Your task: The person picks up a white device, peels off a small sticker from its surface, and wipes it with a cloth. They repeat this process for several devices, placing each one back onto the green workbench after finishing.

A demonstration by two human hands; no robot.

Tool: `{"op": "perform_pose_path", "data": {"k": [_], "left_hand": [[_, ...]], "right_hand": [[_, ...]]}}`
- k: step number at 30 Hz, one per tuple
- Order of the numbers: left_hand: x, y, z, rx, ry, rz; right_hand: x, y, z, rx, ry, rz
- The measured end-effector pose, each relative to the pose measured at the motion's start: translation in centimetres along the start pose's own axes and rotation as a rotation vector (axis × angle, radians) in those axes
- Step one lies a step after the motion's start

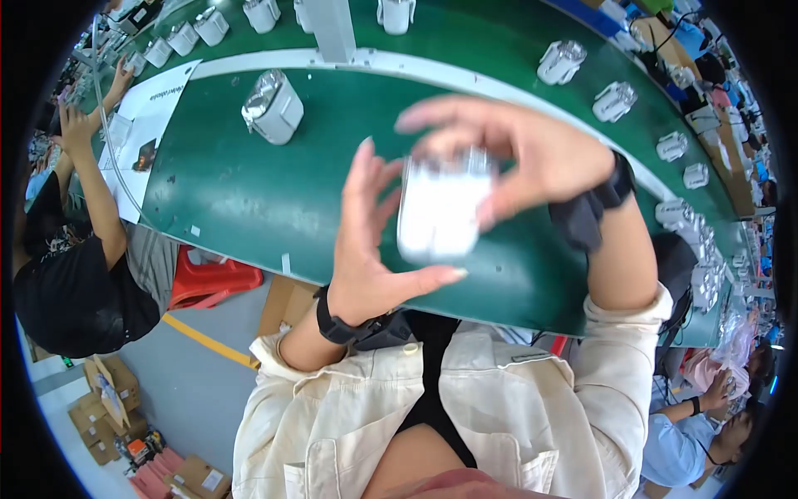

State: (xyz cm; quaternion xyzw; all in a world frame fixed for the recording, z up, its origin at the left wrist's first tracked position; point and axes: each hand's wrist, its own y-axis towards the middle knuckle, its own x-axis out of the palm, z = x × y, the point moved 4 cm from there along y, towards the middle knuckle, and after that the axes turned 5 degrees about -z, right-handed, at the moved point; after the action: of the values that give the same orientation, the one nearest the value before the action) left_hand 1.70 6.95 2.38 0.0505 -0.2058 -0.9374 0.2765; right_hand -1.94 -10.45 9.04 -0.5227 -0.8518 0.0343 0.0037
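Note:
A white, rounded box-shaped unit [440, 212] with a shiny silvery end is up in front of me, over the green bench; motion blurs it, and its exact kind I cannot make out. My right hand [532, 158] grips it at the top and right side, thumb against the right face. Just to its left, my left hand [366, 241] has fingers and thumb spread around the unit's left and lower sides, seemingly without pressing on it. A similar white unit [278, 108] with a clear, shiny side rests on the bench further left.
Beyond a pale rail [416, 62], more such units [561, 62] stand spaced along a green conveyor. A grey post [332, 33] rises from the rail. At left, a co-worker in black [83, 291] reaches over the bench beside a white sheet [154, 96]. A red stool [212, 279] stands below.

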Motion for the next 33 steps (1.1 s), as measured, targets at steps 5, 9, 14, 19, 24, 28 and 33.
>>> {"op": "perform_pose_path", "data": {"k": [5,9,14,19,24,28,33], "left_hand": [[1.5,-1.3,-0.1,-0.21,-0.039,-0.118],[2.4,-2.3,0.2,-0.127,0.308,0.097],[4.3,-3.1,1.5,0.104,0.479,0.013],[5.9,-3.3,2.1,0.187,0.602,-0.031],[6.5,-3.4,2.0,0.253,0.693,0.022],[6.7,-3.4,2.2,0.286,0.762,0.036],[6.7,-3.5,2.4,0.366,0.876,0.08]], "right_hand": [[5.7,-3.4,-1.9,-0.14,-0.569,0.175],[8.0,-6.6,-3.5,-0.209,-0.953,0.542],[9.8,-8.7,-2.5,-0.332,-1.019,0.712],[9.8,-9.9,-1.2,-0.159,-0.481,0.758],[9.9,-10.2,0.0,-0.136,-0.354,0.854],[11.1,-10.3,-0.2,-0.252,-0.915,0.971],[12.5,-10.3,0.0,-0.312,-1.173,1.036]]}}
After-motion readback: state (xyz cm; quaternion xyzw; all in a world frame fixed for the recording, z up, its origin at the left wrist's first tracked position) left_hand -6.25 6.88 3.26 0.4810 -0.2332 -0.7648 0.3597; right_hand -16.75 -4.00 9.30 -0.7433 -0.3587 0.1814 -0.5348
